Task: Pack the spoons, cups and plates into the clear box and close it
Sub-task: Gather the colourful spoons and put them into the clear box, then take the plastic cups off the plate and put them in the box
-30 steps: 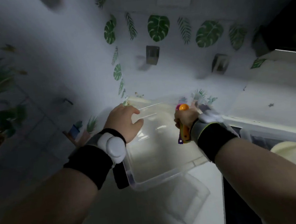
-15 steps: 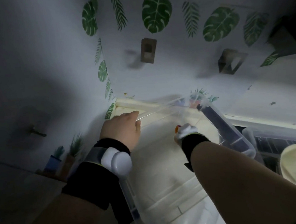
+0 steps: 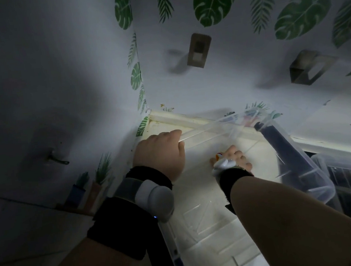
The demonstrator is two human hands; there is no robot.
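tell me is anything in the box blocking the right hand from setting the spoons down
Nothing visible does. The right hand is already inside the clear box, low near its bare floor, with only an orange tip of what it holds showing. The left hand grips the far-left rim, clear of that spot.

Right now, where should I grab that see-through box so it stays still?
Probably the far rim of the clear box, coming from above with fingers curled over it, as the left hand does. The rim is a thin raised lip, and the right hand is busy inside.
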